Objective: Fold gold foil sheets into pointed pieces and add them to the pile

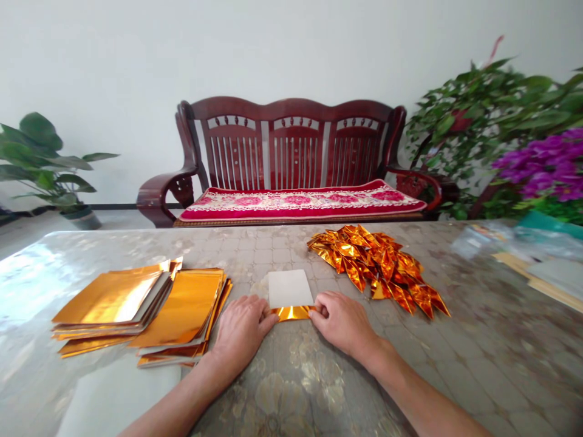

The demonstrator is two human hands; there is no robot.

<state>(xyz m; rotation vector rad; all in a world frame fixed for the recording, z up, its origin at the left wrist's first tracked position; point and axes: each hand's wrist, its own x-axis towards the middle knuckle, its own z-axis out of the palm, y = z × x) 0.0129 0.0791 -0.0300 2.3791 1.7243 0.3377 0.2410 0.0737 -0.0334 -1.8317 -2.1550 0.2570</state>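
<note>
A sheet of gold foil paper (290, 287) lies white side up on the table in front of me, its near edge folded over into a shiny gold strip. My left hand (243, 325) pinches the left end of that strip between thumb and fingers. At the strip's right end, my right hand (341, 320) grips it the same way. Left of my hands are two stacks of gold foil sheets, one farther left (109, 297) and one nearer (186, 303). To the right lies a heap of folded gold foil pieces (373, 261) with pointed ends.
A patterned cover spreads over the table (282, 388). A pale sheet (121, 394) lies at the near left, partly under my left forearm. Plastic bags (483, 238) and flat papers (560, 279) rest at the right. Beyond stands a wooden bench (296, 112) between plants.
</note>
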